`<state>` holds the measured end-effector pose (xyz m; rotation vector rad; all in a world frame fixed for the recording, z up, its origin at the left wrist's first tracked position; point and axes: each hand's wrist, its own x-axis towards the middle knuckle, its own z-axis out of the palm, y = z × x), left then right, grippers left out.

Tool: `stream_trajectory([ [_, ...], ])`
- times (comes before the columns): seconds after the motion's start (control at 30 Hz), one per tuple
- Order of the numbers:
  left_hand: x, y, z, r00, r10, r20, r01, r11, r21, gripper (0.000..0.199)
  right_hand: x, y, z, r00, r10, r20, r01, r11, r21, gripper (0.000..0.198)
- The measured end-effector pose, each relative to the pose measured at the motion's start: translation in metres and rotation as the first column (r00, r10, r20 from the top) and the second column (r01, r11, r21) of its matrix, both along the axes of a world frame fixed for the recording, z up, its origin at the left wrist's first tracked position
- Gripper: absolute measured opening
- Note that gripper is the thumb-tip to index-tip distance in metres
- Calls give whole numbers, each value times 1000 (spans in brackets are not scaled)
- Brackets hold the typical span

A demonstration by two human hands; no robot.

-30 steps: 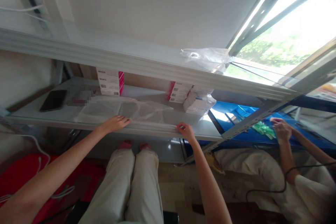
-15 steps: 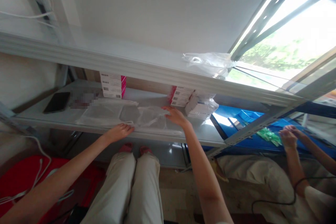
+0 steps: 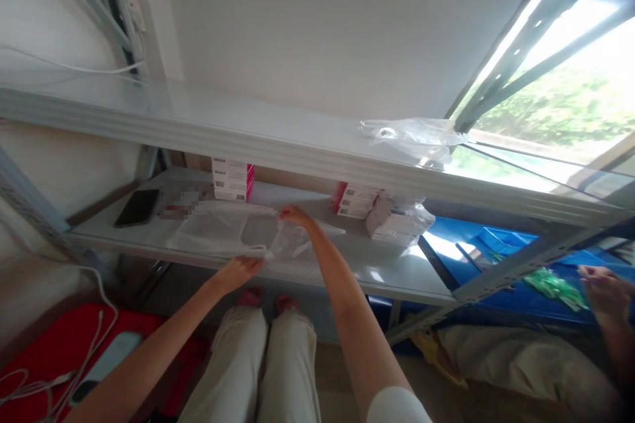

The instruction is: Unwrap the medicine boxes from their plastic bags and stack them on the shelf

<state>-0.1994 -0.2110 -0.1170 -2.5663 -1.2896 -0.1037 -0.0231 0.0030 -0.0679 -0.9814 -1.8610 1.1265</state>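
Observation:
A clear plastic bag (image 3: 211,230) lies flat along the lower shelf, its handle end towards the right. My left hand (image 3: 242,269) is at the shelf's front edge, fingers closed on the near side of the bag by the handle. Farther back, my right hand (image 3: 297,216) pinches the bag's far side near its mouth. Crumpled film bunches up beneath my right wrist.
A black phone (image 3: 137,207) lies at the shelf's left end. Behind stand a white-and-pink box (image 3: 231,180), another such box (image 3: 356,200) and a film-wrapped stack (image 3: 397,219). The upper shelf (image 3: 278,144) overhangs them. A co-worker's hand (image 3: 606,291) is at right, by green pieces (image 3: 555,287).
My right hand has moved left along the bag and closed on it, gathering the mouth end. The left hand stays by the near handle. The view has shifted slightly.

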Motion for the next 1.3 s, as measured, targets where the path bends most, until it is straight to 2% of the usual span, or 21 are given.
stream_trajectory([
  [0.13, -2, 3, 10, 995, -58, -76, 59, 998, 15, 42, 7, 8, -4, 991, 61, 117, -63, 998, 7, 13],
  [0.27, -2, 5, 19, 991, -110, -73, 112, 993, 30, 45, 6, 13, -4, 987, -38, 159, 10, 985, 173, 16],
  [0.37, -5, 1, 19, 991, -124, -49, 127, 989, 75, 44, 4, 13, -4, 983, -89, 160, 52, 973, 223, 21],
  [0.47, -10, -6, 15, 996, -86, -5, 86, 986, 144, 43, 5, 10, -4, 986, -85, 141, 51, 973, 227, 22],
  [0.57, -11, -12, 16, 979, 2, 202, -39, 983, 178, 43, 8, 7, 0, 1000, -26, 11, 24, 986, 168, 21],
  [0.63, -7, -11, 20, 886, 100, 452, -175, 976, 127, 43, 10, 3, 5, 998, 8, -62, 0, 992, 129, 21],
  [0.7, 0, -4, 27, 720, 195, 666, -266, 964, 6, 40, 11, -1, 12, 997, 40, -71, -31, 993, 116, 21],
  [0.73, 5, 1, 30, 640, 235, 732, -271, 960, -70, 39, 11, -4, 15, 996, 61, -68, -53, 992, 114, 21],
  [0.87, 20, 26, 33, 425, 368, 827, -130, 929, -347, 39, 7, -15, 27, 988, 121, -91, -112, 988, 103, 25],
  [1.0, 21, 41, 26, 227, 455, 861, -95, 890, -445, 42, 5, -22, 31, 981, 149, -120, -136, 985, 108, 31],
  [1.07, 18, 41, 24, 180, 489, 853, -86, 872, -482, 41, 6, -24, 31, 980, 161, -114, -149, 983, 106, 34],
  [1.13, 16, 39, 25, 172, 520, 837, -65, 854, -517, 41, 6, -25, 29, 981, 165, -106, -153, 982, 108, 36],
  [1.3, 15, 31, 32, 228, 541, 810, -71, 838, -540, 40, 2, -28, 25, 989, 114, -95, -103, 987, 120, 35],
])
